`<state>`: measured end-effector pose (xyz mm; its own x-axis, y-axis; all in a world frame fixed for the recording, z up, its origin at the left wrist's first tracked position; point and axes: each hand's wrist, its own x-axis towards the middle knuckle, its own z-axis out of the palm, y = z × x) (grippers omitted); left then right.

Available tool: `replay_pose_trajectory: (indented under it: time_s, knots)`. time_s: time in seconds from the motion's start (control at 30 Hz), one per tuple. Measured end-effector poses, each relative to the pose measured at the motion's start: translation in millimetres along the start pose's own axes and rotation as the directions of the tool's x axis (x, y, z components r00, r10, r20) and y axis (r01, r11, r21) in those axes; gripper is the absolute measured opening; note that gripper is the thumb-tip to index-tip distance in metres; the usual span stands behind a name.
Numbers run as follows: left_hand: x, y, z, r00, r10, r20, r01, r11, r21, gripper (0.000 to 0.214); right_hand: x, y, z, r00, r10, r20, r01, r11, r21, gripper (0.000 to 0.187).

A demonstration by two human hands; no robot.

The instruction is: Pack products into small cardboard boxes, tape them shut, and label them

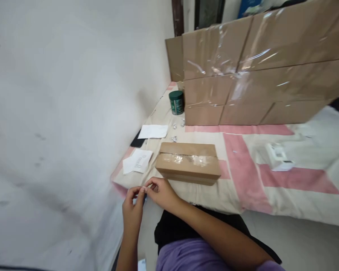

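My left hand (134, 203) and my right hand (160, 191) meet fingertip to fingertip in front of the bed's near edge. Both are pinched closed; whatever sits between the fingertips is too small to make out. Just beyond them lies a closed cardboard box (188, 164) with clear tape along its top seam. To its left, a white paper with faint printed letters (138, 161) rests on the sheet. Behind that is a blank white paper (153, 131), partly over a dark flat object (137, 140).
A tall wall of taped cardboard (260, 67) stands at the back. Beside it is a green-lidded jar (176, 102), with small crumpled clear bits (174, 139) nearby. A white device (278, 157) lies on the right of the pink-and-cream sheet (244, 169). The white wall (73, 94) closes off the left.
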<state>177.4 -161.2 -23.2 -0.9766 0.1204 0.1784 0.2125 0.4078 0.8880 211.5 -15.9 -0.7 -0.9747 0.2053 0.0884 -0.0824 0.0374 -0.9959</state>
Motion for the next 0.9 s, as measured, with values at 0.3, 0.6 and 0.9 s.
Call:
replay_pose_trajectory:
  time_s: [0.3,0.6,0.9]
  knots:
    - [9,5,46.1,0.987,0.139,0.084,-0.111,0.953,-0.281,0.033,-97,-1,-106,0.975,-0.126,-0.184,0.080,0.968,-0.237,0.013]
    - [50,23,100.9,0.960,0.259,-0.111,-0.281,0.883,-0.377,0.049,-107,8,-205,0.629,-0.252,-0.735,-0.003,0.945,-0.326,0.028]
    - [43,15,113.4,0.975,0.216,-0.055,-0.216,0.853,-0.474,0.049,-77,7,-207,0.809,-0.286,-0.514,-0.094,0.799,-0.593,0.038]
